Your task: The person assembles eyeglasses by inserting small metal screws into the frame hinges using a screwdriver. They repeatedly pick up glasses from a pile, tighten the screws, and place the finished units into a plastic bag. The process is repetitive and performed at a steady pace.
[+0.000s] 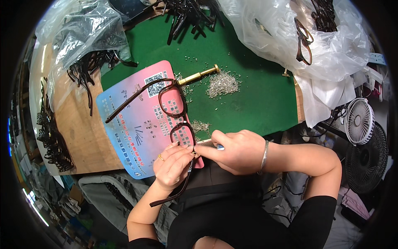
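My left hand (pixel 171 165) is closed on a dark brown eyeglass frame (pixel 185 117), gripping it near the hinge closest to me. One temple arm points away to the far left; the other runs down past my left wrist. My right hand (pixel 237 150) is curled, its index finger touching that same hinge. Something small and blue shows between its fingers, mostly hidden. Under the glasses lies a pink and blue printed mat (pixel 124 124). Beyond them a brass rod-shaped tool (pixel 199 76) rests beside a pile of tiny silver screws (pixel 224 84).
A green cloth (pixel 261 99) covers the table. Dark temple arms (pixel 186 16) lie at the far edge, with more (pixel 85 70) at left under plastic. A clear bag (pixel 265 33) holds frames at far right. A white fan (pixel 359 120) stands right.
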### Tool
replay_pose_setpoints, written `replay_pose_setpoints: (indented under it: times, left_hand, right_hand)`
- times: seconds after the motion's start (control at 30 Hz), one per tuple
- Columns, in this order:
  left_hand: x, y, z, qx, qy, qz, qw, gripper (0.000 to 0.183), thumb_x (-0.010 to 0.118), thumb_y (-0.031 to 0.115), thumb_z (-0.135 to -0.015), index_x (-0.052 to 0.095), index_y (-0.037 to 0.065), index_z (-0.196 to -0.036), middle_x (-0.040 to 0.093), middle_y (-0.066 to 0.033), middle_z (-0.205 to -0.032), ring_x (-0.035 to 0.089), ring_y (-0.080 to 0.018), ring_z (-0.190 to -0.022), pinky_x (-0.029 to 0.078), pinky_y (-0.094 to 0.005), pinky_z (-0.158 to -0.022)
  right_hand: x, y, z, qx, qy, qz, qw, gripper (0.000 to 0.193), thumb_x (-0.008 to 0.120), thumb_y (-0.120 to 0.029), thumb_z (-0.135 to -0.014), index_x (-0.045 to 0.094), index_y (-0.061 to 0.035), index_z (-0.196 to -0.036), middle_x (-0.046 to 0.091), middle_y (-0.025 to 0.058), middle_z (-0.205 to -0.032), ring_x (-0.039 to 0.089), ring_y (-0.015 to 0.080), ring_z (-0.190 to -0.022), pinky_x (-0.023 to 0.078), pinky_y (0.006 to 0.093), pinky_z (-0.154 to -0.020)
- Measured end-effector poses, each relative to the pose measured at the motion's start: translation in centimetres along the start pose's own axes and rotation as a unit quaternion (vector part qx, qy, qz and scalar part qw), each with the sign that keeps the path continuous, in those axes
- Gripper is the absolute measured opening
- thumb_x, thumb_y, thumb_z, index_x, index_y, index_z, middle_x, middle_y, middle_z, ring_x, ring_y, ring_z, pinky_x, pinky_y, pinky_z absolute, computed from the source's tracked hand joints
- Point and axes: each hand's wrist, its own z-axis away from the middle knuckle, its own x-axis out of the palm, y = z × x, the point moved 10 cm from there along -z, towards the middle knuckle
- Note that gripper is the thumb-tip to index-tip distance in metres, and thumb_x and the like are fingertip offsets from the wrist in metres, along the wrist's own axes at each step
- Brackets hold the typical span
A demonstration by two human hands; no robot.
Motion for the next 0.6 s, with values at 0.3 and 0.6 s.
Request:
replay_pose_setpoints:
  times: [0.3, 0.6]
  left_hand:
    - [-0.1, -0.1, 0.3, 0.016, 0.014, 0.012, 1.0, 0.013, 0.074, 0.003, -0.065, 0.063, 0.005, -0.073, 0.068, -0.0064, -0.083, 0.064, -0.0206, -0.073, 0.054, -0.0361, -0.075]
    - [0.3, -0.3, 0.9, 0.007, 0.02, 0.028, 0.999, 0.017, 0.073, 0.002, -0.065, 0.062, 0.005, -0.078, 0.067, -0.008, -0.09, 0.063, -0.0219, -0.075, 0.051, -0.0387, -0.078]
  right_hand:
    - [1.2, 0.5, -1.1, -0.01, -0.076, -0.039, 0.996, 0.041, 0.057, -0.012, -0.075, 0.048, -0.0034, -0.114, 0.052, 0.0161, -0.083, 0.061, 0.0267, -0.053, 0.051, 0.0361, -0.046]
    - [0.9, -0.1, -0.2, -0.006, -0.03, -0.008, 1.0, 0.037, 0.059, -0.011, -0.075, 0.049, -0.0056, -0.111, 0.051, 0.014, -0.086, 0.061, 0.0263, -0.056, 0.051, 0.0362, -0.048]
